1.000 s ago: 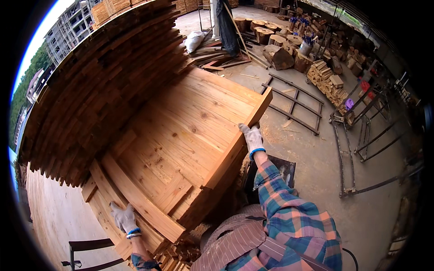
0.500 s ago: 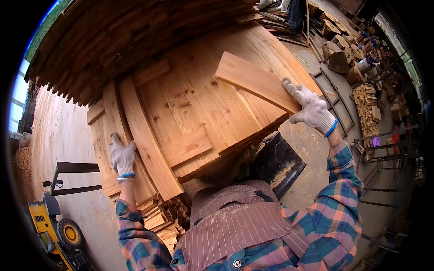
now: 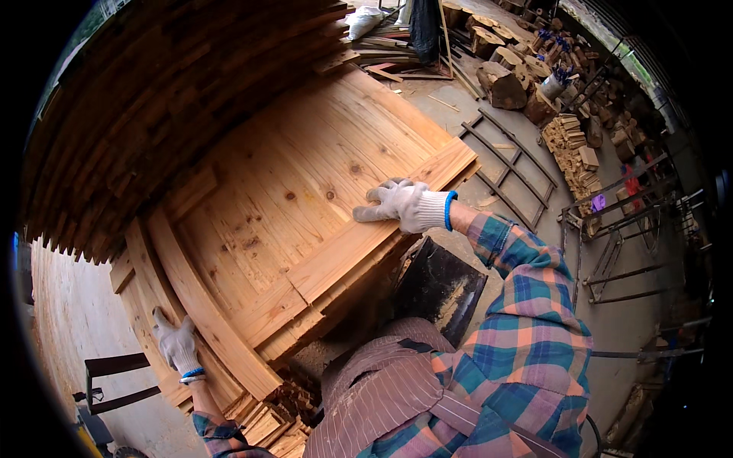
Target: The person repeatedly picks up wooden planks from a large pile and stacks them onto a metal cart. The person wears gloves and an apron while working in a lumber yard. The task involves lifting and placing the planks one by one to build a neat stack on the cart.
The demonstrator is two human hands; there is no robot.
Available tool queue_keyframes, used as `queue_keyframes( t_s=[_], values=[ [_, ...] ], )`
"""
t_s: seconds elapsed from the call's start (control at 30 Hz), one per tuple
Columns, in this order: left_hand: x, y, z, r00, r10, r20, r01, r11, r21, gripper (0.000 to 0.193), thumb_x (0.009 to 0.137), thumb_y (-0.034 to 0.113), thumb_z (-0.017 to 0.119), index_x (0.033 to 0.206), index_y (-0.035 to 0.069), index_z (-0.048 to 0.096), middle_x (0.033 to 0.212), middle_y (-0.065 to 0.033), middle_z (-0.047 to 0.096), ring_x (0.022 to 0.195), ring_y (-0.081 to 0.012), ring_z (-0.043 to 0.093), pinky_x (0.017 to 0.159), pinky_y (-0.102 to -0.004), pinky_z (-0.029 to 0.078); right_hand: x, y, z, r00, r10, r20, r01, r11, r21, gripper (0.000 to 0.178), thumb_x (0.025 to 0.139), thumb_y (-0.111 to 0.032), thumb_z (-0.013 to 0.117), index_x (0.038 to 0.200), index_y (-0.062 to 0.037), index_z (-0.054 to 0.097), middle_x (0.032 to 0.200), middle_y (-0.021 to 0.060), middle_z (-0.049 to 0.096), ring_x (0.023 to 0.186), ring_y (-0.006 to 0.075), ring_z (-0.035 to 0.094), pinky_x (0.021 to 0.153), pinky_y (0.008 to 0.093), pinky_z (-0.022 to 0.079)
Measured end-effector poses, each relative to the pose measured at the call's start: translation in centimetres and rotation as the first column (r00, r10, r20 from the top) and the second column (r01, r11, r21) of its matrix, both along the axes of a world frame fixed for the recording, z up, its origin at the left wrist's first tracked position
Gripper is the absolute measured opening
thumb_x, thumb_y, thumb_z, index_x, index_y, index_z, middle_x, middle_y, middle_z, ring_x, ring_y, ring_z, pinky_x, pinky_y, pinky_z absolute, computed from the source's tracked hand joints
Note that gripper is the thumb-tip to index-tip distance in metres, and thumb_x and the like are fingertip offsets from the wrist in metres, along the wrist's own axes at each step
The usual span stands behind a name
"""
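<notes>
Lowered since the earlier frame, the white-gloved right hand [image 3: 408, 206] rests, fingers loosely spread, on a flat light-brown wooden board [image 3: 334, 260] lying along the knotty plank stack's [image 3: 263, 183] near edge. Well apart, the white-gloved left hand [image 3: 177, 347] lies open on long planks [image 3: 156, 278].

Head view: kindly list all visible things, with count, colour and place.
Front board: one, tan, centre
Knotty boards: several, tan, centre
Long boards: at least two, tan, lower left
Plank stack: one, dark brown, upper left
Sack: one, white, top
Logs: many, brown, upper right
Cut-wood stack: one, tan, right
Metal frames: several, dark, right
Unclear item: one, purple, right
Container: one, black, centre right
Apron: one, brown striped, bottom centre
Sleeves: two, teal-orange plaid, bottom
Left hand: one, whitish glove, lower left
Right hand: one, whitish glove, on front board
</notes>
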State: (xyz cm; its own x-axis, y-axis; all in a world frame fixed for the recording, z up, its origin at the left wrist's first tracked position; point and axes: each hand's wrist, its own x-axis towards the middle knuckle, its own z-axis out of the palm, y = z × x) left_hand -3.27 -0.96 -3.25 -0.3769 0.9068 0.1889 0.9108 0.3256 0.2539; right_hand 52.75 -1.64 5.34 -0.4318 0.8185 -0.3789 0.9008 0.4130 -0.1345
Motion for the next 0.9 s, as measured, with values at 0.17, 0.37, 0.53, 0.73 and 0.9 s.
queue_keyframes(
  t_s=[0.17, 0.37, 0.53, 0.73, 0.9],
  values=[
    [3.6, 1.2, 2.4, 1.0, 0.029, 0.001, -0.029, 0.998, -0.05, 0.076, 0.07, 0.034, 0.074, 0.136, 0.011, 0.044, 0.111, -0.0257, 0.058, 0.096, -0.0438, 0.063, 0.08, -0.0496, 0.052, -4.1, 1.4, 0.6, 0.989, -0.116, 0.088, 0.125, 0.986, -0.114, 0.09, 0.071, -0.027, 0.079, 0.15, -0.0306, 0.037, 0.148, 0.0117, 0.043, 0.133, 0.0356, 0.046, 0.105, 0.0487, 0.045],
    [3.1, 0.2, 4.4, 0.996, 0.075, 0.057, -0.067, 0.99, -0.123, 0.07, 0.07, 0.034, 0.075, 0.129, 0.013, 0.042, 0.112, -0.0219, 0.054, 0.092, -0.0418, 0.065, 0.076, -0.0507, 0.054, -27.1, 6.5, -1.3, 0.706, -0.388, -0.593, 0.177, 0.907, -0.382, 0.092, 0.08, -0.045, 0.07, 0.155, -0.0138, 0.026, 0.128, 0.0222, 0.06, 0.116, 0.0371, 0.06, 0.095, 0.0472, 0.049],
    [5.1, 0.8, 4.6, 0.997, 0.063, 0.042, -0.056, 0.989, -0.139, 0.067, 0.071, 0.034, 0.075, 0.125, 0.012, 0.043, 0.112, -0.0218, 0.054, 0.092, -0.0414, 0.066, 0.076, -0.0501, 0.055, -34.0, 8.8, -9.0, 0.614, -0.395, -0.684, 0.374, 0.908, -0.189, 0.093, 0.073, -0.036, 0.076, 0.151, -0.0051, 0.035, 0.124, 0.0212, 0.065, 0.118, 0.0326, 0.061, 0.096, 0.0374, 0.049],
    [4.0, -0.4, 4.8, 0.995, 0.09, 0.05, -0.084, 0.991, -0.107, 0.072, 0.068, 0.034, 0.078, 0.127, 0.011, 0.044, 0.112, -0.0221, 0.055, 0.09, -0.0403, 0.066, 0.074, -0.0485, 0.055, -21.1, 10.0, -0.8, 0.558, -0.402, -0.726, 0.239, 0.916, -0.323, 0.064, 0.074, -0.024, 0.074, 0.136, -0.0176, 0.06, 0.084, 0.0077, 0.072, 0.065, 0.0138, 0.064, 0.058, 0.0286, 0.052],
    [5.0, 0.3, 4.6, 0.995, 0.057, 0.079, -0.051, 0.996, -0.073, 0.076, 0.069, 0.031, 0.078, 0.133, 0.011, 0.043, 0.114, -0.0243, 0.055, 0.096, -0.0439, 0.064, 0.079, -0.049, 0.053, -4.9, 16.6, 4.1, 0.96, -0.278, -0.019, 0.278, 0.952, 0.125, 0.062, 0.075, -0.031, 0.074, 0.135, -0.024, 0.06, 0.103, 0.0133, 0.073, 0.103, 0.0297, 0.068, 0.09, 0.0412, 0.052]
  ],
)
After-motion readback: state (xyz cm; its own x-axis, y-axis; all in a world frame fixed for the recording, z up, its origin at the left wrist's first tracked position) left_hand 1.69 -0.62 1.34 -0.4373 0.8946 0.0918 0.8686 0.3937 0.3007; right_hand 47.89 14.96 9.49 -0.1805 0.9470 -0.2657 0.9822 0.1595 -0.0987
